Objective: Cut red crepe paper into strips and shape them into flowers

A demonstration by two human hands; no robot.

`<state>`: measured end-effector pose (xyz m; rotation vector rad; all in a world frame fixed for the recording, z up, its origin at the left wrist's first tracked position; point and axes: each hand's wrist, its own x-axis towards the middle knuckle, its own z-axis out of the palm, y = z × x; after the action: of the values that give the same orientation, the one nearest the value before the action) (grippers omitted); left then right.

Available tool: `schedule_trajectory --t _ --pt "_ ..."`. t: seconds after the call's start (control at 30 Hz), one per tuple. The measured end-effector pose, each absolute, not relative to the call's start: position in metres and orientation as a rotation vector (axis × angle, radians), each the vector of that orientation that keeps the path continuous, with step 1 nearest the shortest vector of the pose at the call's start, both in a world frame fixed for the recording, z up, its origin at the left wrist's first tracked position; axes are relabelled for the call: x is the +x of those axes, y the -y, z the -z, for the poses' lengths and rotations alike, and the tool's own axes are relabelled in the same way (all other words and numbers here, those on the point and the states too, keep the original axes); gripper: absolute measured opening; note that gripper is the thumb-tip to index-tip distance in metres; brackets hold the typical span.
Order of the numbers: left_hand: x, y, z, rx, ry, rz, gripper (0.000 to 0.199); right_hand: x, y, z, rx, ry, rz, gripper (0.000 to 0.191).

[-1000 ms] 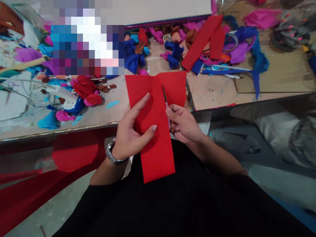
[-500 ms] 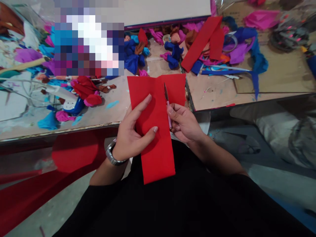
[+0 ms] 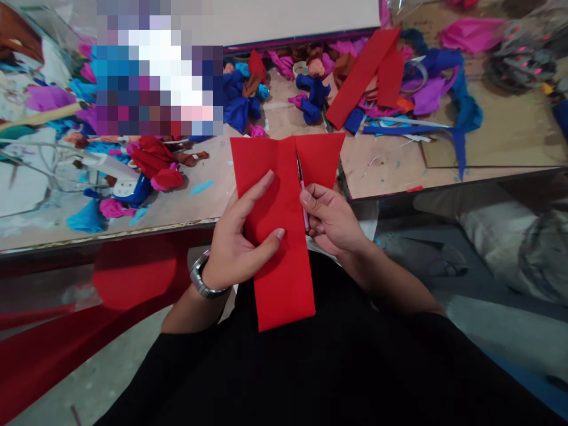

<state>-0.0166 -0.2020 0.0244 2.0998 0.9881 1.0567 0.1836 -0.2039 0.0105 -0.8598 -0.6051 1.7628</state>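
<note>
Our right grip (image 3: 333, 222) pinches a cutter (image 3: 306, 220) at the slit in the red sheet (image 3: 284, 272), which reaches from the bench (image 3: 210, 192) to our shirt (image 3: 319, 367). Our left grip (image 3: 235, 245) spreads thumb and forefinger over it; whether its hidden fingers press, we cannot tell.
</note>
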Motion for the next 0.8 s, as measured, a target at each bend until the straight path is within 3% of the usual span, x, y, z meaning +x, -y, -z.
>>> schedule_trajectory --t 0.8 --pt "-0.0154 0.2046 -0.0228 2.087 -0.961 -1.051 0.079 0.1872 0.199 -0.0131 -0.927 0.614 -1.73 0.051"
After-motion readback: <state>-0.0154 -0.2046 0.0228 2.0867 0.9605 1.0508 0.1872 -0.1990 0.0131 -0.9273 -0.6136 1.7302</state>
